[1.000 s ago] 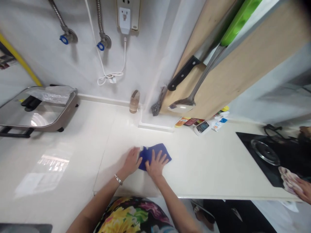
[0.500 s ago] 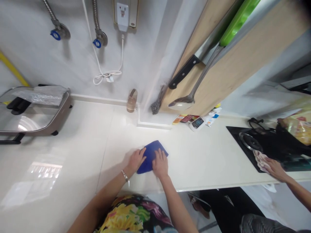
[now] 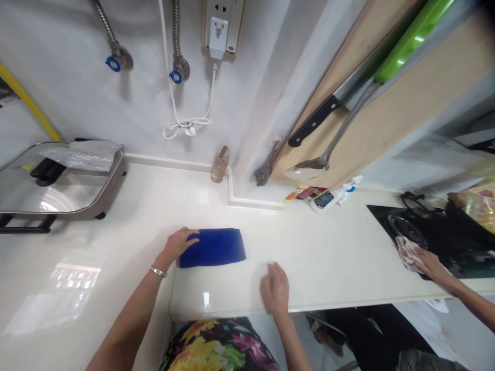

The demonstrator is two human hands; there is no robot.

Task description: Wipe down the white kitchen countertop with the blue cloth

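A blue cloth [image 3: 214, 247], folded into a rectangle, lies flat on the white countertop [image 3: 320, 263]. My left hand [image 3: 180, 243], with a bracelet at the wrist, rests on the cloth's left end, thumb and fingers apart. To the right of the cloth and clear of it, my right hand [image 3: 276, 288] is near the counter's front edge. Its fingers are loosely bent, and I see nothing in them.
A lidded electric pan [image 3: 58, 180] stands at left. A small bottle [image 3: 220, 165] is by the wall. A knife [image 3: 315, 121] and spatula [image 3: 348, 123] hang before a wooden board. At right, another person's hand [image 3: 431, 265] holds a cloth [image 3: 408, 252] on the black cooktop [image 3: 467, 257].
The blue cloth has shifted left and now lies straight as a rectangle. My left hand moved left with it. My right hand has come off the cloth, toward the right and the front edge.
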